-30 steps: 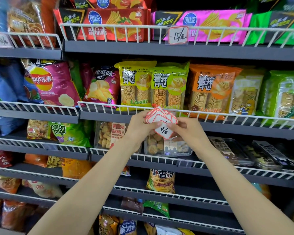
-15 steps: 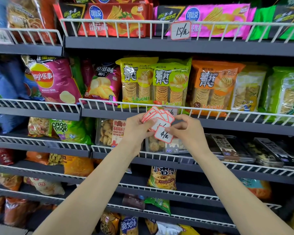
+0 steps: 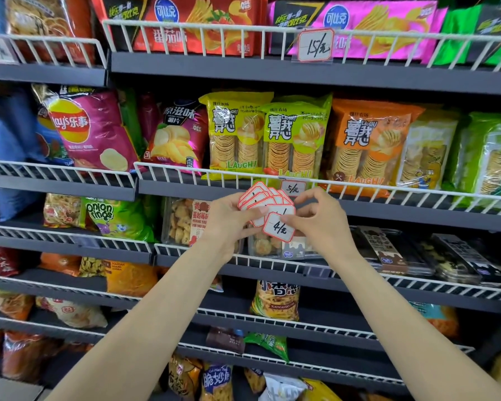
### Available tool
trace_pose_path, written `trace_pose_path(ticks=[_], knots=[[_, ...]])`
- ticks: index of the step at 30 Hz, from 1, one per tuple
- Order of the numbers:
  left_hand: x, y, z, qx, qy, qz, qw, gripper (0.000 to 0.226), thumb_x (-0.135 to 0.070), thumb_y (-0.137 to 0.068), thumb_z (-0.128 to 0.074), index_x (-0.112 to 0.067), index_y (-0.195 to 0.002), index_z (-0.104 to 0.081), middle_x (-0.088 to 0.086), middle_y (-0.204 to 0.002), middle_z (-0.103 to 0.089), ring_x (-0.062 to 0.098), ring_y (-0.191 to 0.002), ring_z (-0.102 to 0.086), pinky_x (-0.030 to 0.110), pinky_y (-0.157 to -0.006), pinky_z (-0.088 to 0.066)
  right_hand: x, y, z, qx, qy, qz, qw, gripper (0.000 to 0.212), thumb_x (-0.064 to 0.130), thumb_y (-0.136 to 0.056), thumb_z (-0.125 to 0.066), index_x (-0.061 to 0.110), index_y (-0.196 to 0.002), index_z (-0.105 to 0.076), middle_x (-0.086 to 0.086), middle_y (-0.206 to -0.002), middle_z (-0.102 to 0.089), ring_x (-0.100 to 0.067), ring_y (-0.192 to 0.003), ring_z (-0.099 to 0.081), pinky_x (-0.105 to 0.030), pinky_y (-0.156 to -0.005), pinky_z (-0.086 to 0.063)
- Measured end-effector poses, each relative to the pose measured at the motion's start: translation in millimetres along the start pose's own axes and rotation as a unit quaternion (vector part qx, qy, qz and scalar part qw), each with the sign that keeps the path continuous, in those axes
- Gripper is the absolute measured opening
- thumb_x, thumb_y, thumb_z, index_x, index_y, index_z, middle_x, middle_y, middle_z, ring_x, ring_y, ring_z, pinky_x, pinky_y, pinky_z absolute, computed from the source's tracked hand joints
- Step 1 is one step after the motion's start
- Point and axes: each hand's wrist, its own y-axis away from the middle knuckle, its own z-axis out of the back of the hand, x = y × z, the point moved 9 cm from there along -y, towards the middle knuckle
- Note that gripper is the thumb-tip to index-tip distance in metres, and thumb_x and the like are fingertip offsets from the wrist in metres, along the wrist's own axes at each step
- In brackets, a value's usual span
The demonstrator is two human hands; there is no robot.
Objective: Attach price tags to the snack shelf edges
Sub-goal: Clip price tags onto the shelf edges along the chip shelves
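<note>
Pinching tag (image 3: 278,231) below shelf edge (image 3: 359,208)

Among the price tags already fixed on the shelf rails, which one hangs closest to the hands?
The 5 yuan tag, on the rail below the yellow-green chip bags, just above the right hand. The 15 yuan tag hangs one shelf higher.

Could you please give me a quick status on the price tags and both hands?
Left hand holds the fan of tags. Right hand pinches the 4 tag, not yet on a rail. 5 tag and 15 tag already hang. Nothing in the way.
</note>
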Motion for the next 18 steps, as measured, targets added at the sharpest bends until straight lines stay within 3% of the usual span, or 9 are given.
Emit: trace_pose_path(ticks=[4,6,9,12,18], knots=[[-5.0,-0.5,1.3,-0.005,-0.060,-0.018,0.998,0.032,0.000,-0.074,-0.073,-0.008,-0.104,-0.066,0.006,-0.092,-0.072,0.017,-0.082,-0.070,0.027,-0.070,-0.059,8.2,3.5,1.7,-0.023,0.029,0.044,0.998,0.034,0.015,-0.074,-0.077,0.018,-0.095,-0.050,0.005,-0.076,-0.061,-0.004,-0.063,-0.059,-0.014,-0.052,-0.048],[-3.3,1.0,-1.2,0.003,-0.056,-0.016,0.998,0.033,-0.003,-0.075,-0.073,-0.006,-0.107,-0.065,0.008,-0.095,-0.072,0.017,-0.084,-0.070,0.028,-0.073,-0.059,10.3,4.5,-0.8,-0.019,0.035,0.057,0.998,0.029,0.012,-0.075,-0.076,0.018,-0.093,-0.053,0.009,-0.079,-0.060,-0.004,-0.063,-0.057,-0.010,-0.050,-0.045],[-2.4,3.2,-3.2,0.006,-0.032,-0.017,0.999,0.023,-0.010,-0.083,-0.067,-0.004,-0.104,-0.066,0.010,-0.095,-0.072,0.015,-0.079,-0.070,0.024,-0.067,-0.059,8.8,3.5,-3.8,-0.008,0.026,0.055,0.998,0.026,0.012,-0.075,-0.076,0.019,-0.091,-0.056,0.007,-0.086,-0.063,-0.008,-0.068,-0.060,-0.012,-0.054,-0.048],[-4.3,3.2,2.0,-0.017,-0.037,-0.022,0.999,0.014,-0.011,-0.086,-0.063,-0.005,-0.099,-0.067,0.011,-0.094,-0.071,0.019,-0.084,-0.070,0.026,-0.070,-0.059,9.0,3.3,-6.3,0.003,0.024,0.049,0.999,0.026,0.013,-0.074,-0.076,0.020,-0.091,-0.057,0.007,-0.088,-0.063,-0.011,-0.071,-0.061,-0.022,-0.061,-0.052],[-9.2,2.1,3.7,-0.031,0.010,-0.034,0.999,0.012,0.000,-0.084,-0.064,-0.011,-0.084,-0.067,0.008,-0.086,-0.071,0.021,-0.078,-0.068,0.029,-0.070,-0.059,18.5,6.6,-11.5,0.016,0.025,0.063,0.998,0.030,0.012,-0.073,-0.077,0.019,-0.093,-0.057,0.011,-0.082,-0.059,-0.004,-0.064,-0.054,-0.018,-0.061,-0.046]])
